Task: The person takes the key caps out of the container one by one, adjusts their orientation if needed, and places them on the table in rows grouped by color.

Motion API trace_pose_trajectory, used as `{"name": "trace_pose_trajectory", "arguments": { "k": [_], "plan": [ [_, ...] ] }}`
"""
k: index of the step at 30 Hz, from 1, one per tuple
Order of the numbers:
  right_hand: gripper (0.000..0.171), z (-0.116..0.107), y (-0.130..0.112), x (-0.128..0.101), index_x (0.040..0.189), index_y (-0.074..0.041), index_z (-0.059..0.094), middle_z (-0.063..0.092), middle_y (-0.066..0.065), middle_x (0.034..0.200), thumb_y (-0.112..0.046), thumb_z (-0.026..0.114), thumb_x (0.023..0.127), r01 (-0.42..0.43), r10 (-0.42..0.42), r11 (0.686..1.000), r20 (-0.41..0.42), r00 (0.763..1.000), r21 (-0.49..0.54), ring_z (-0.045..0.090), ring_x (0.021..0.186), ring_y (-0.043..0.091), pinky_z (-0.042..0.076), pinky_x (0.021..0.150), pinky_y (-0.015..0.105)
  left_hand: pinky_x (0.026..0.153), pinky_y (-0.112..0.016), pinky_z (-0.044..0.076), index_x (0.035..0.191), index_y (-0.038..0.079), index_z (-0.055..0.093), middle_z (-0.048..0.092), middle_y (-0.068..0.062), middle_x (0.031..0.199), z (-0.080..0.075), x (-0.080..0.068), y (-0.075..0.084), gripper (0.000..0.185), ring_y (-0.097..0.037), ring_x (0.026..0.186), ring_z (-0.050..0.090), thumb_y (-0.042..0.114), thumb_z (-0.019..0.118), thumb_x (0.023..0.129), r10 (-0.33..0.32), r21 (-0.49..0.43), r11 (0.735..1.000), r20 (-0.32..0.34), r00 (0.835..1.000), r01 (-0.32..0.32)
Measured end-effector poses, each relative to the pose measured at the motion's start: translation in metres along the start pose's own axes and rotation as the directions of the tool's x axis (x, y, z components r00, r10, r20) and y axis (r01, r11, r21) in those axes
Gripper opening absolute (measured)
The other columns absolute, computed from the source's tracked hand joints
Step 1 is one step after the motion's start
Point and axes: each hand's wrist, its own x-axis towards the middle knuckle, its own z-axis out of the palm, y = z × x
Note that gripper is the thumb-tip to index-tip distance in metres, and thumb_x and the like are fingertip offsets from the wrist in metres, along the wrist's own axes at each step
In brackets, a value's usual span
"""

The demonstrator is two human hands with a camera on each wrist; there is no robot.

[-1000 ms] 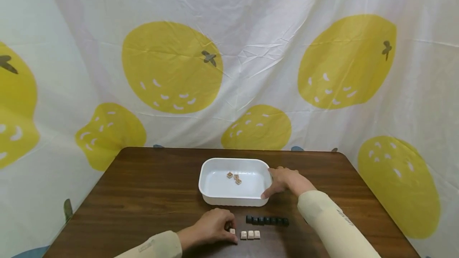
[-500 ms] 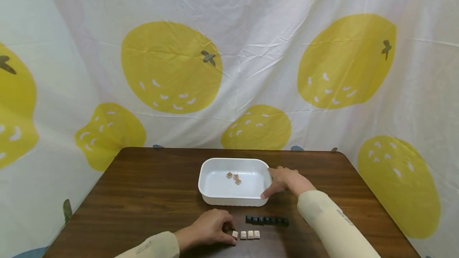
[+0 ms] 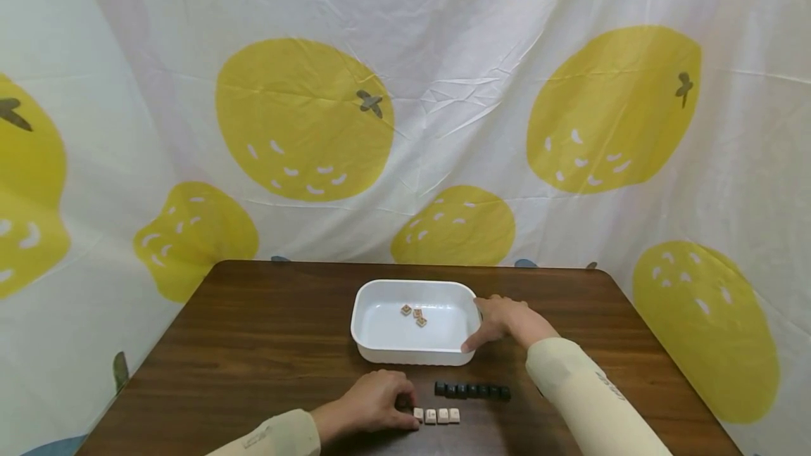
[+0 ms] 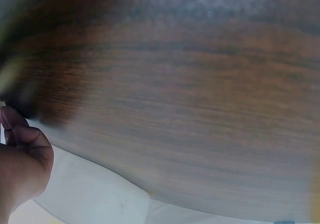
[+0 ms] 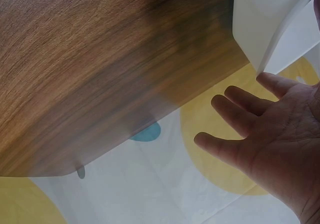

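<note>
In the head view, my left hand [image 3: 377,402] is low over the table, thumb and forefinger pinching a white keycap [image 3: 418,414] at the left end of a short row. Several white keycaps [image 3: 443,416] make up that row, the pinched one close beside its neighbour. My right hand [image 3: 507,319] spans the right end of a white rectangular tray [image 3: 418,357], thumb at the near rim and a finger at the far rim. The right wrist view shows its fingers [image 5: 235,111] spread and straight, one tip at the rim. Three small tan keycaps [image 3: 417,313] lie inside the tray.
A row of black keycaps [image 3: 472,390] stands between the tray and the white row. The brown wooden table [image 3: 272,329] reaches back to a white curtain [image 3: 443,125] printed with yellow lemons.
My left hand has set the pinched white keycap down rightward and straightened it, closing the gap to the row. My right hand and the tray have not moved.
</note>
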Motion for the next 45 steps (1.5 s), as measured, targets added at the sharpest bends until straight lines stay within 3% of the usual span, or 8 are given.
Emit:
{"name": "trace_pose_trajectory", "arguments": {
  "k": [17, 25, 29, 32, 35, 41, 45],
  "plan": [
    [0.105, 0.0, 0.002, -0.001, 0.15, -0.002, 0.038, 0.045, 0.028, 0.141, -0.057, 0.082, 0.072, 0.004, -0.003, 1.0, 0.019, 1.0, -0.006, 0.041, 0.131, 0.048, 0.027, 0.102, 0.071, 0.059, -0.017, 0.038, 0.085, 0.025, 0.072, 0.052, 0.018, 0.075, -0.005, 0.0, 0.006, 0.024, 0.004, 0.068, 0.046, 0.044, 0.084, 0.076, -0.005, -0.045, 0.999, 0.022, 1.0, 0.006],
    [0.107, 0.003, 0.004, 0.001, 0.15, -0.002, 0.038, 0.045, 0.028, 0.141, -0.058, 0.082, 0.07, 0.0, 0.0, 1.0, 0.017, 1.0, -0.005, 0.041, 0.131, 0.049, 0.027, 0.102, 0.071, 0.065, -0.016, 0.043, 0.092, 0.021, 0.073, 0.061, 0.017, 0.081, -0.014, 0.003, 0.004, 0.028, 0.001, 0.074, 0.054, 0.042, 0.083, 0.078, 0.001, -0.083, 0.997, -0.021, 1.0, -0.003],
    [0.107, 0.002, 0.003, 0.001, 0.15, -0.002, 0.038, 0.045, 0.028, 0.141, -0.057, 0.083, 0.07, -0.002, 0.002, 1.0, 0.013, 1.0, -0.001, 0.041, 0.131, 0.049, 0.026, 0.102, 0.072, 0.069, -0.016, 0.045, 0.096, 0.013, 0.073, 0.067, 0.006, 0.084, -0.027, 0.01, 0.007, 0.03, -0.006, 0.076, 0.059, 0.036, 0.084, 0.08, 0.039, -0.146, 0.988, -0.09, 0.995, -0.052],
    [0.107, 0.002, 0.003, 0.001, 0.149, -0.001, 0.039, 0.047, 0.028, 0.14, -0.057, 0.084, 0.069, 0.0, 0.0, 1.0, 0.005, 1.0, 0.004, 0.042, 0.13, 0.049, 0.025, 0.102, 0.072, 0.068, -0.017, 0.045, 0.096, 0.011, 0.072, 0.068, -0.001, 0.085, -0.039, 0.018, 0.006, 0.029, -0.012, 0.074, 0.061, 0.031, 0.084, 0.08, 0.055, -0.177, 0.98, -0.18, 0.982, -0.087],
    [0.107, 0.001, 0.002, 0.001, 0.149, -0.001, 0.039, 0.047, 0.028, 0.14, -0.057, 0.083, 0.07, 0.004, -0.004, 1.0, 0.005, 1.0, -0.001, 0.042, 0.13, 0.049, 0.026, 0.102, 0.072, 0.068, -0.02, 0.047, 0.096, 0.01, 0.072, 0.067, -0.003, 0.084, -0.052, 0.03, 0.001, 0.026, -0.018, 0.074, 0.062, 0.028, 0.083, 0.08, 0.014, -0.208, 0.975, -0.262, 0.965, -0.071],
    [0.107, 0.001, 0.002, 0.001, 0.15, -0.002, 0.038, 0.046, 0.028, 0.14, -0.057, 0.083, 0.07, 0.012, -0.012, 1.0, 0.012, 1.0, -0.002, 0.042, 0.131, 0.049, 0.025, 0.102, 0.073, 0.075, -0.031, 0.05, 0.099, 0.005, 0.072, 0.068, -0.007, 0.093, -0.069, 0.055, -0.023, 0.025, -0.022, 0.084, 0.063, 0.025, 0.079, 0.085, -0.169, -0.288, 0.955, -0.344, 0.924, 0.067],
    [0.107, 0.001, 0.001, 0.0, 0.151, -0.001, 0.037, 0.044, 0.029, 0.142, -0.057, 0.083, 0.071, 0.013, -0.013, 1.0, 0.011, 1.0, 0.004, 0.041, 0.132, 0.049, 0.025, 0.103, 0.073, 0.078, -0.036, 0.051, 0.104, 0.005, 0.072, 0.068, -0.01, 0.099, -0.073, 0.071, -0.039, 0.027, -0.022, 0.089, 0.062, 0.026, 0.076, 0.088, -0.312, -0.331, 0.924, -0.358, 0.88, 0.193]
  ]
}}
